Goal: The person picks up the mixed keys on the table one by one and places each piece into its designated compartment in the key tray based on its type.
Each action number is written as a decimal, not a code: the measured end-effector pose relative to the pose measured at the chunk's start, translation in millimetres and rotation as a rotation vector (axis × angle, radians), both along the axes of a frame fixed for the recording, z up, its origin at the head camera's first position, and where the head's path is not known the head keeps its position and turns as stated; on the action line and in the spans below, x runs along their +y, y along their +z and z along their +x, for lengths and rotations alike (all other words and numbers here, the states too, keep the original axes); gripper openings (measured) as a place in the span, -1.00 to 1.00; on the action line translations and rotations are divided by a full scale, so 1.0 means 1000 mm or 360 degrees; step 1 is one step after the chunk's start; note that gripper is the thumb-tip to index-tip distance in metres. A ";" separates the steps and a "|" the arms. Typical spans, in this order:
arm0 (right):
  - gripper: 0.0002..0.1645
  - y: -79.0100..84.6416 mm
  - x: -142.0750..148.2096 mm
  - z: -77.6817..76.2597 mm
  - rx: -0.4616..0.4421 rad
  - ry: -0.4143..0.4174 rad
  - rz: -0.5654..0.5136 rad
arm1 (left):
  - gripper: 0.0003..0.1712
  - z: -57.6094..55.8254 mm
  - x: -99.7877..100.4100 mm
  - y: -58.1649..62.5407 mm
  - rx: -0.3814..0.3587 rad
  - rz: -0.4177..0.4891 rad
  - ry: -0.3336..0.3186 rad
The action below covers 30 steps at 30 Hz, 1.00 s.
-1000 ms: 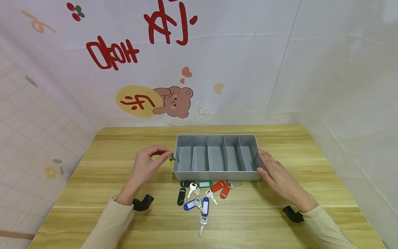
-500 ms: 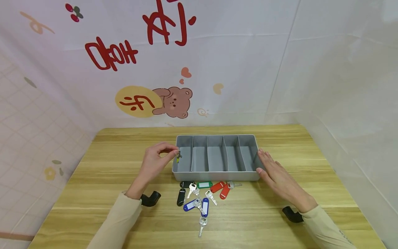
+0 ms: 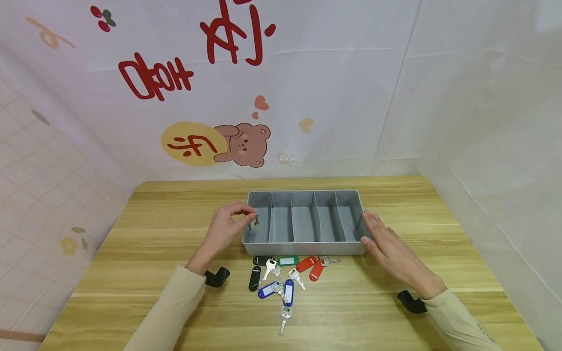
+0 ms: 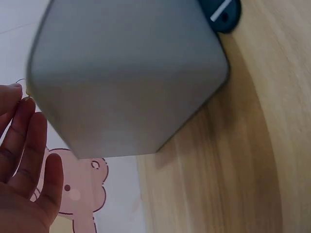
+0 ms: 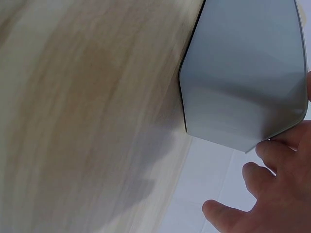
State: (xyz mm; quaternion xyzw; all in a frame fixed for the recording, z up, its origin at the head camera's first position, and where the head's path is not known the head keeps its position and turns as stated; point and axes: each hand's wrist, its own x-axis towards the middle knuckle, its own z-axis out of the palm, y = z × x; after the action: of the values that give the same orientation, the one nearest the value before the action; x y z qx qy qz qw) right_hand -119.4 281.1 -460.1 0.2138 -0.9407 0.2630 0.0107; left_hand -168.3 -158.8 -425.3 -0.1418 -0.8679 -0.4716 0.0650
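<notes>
My left hand pinches a small key with a yellow tag between thumb and fingertips. It hangs inside the left end compartment of a grey divided box. In the left wrist view, the fingers of the left hand reach the box rim, and the box's end wall hides most of the key. My right hand lies with straight fingers against the box's right end. The right wrist view shows fingertips of the right hand at the rim, other fingers apart from the wall.
In front of the box lie tagged keys: black tags, a green tag, red tags and blue tags. One silver key lies nearest me. The wooden table meets a printed white backdrop behind.
My left hand has moved right, carrying the yellow-tagged key from beside the box's left wall over the rim and down into the left compartment. The right hand has stayed at the box.
</notes>
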 end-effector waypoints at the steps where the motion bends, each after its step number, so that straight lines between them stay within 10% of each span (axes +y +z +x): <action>1: -0.18 0.000 0.000 0.000 0.0003 0.0001 -0.0002 | -0.88 -0.001 0.000 -0.002 0.0005 -0.0010 -0.0003; 17: -0.18 0.001 -0.001 -0.001 -0.0012 0.0008 -0.0012 | -0.87 -0.008 0.002 -0.009 0.0191 -0.0296 -0.0104; 30: -0.18 0.001 -0.001 0.000 -0.0010 0.0004 -0.0010 | -0.40 0.006 -0.006 -0.008 0.0157 -0.0298 -0.0156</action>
State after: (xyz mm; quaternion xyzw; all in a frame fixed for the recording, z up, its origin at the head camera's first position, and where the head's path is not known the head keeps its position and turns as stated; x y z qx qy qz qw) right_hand -119.3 280.4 -459.5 0.2141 -0.9397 0.2668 0.0080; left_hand -162.5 -165.3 -433.4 -0.2124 -0.8960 -0.3835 0.0709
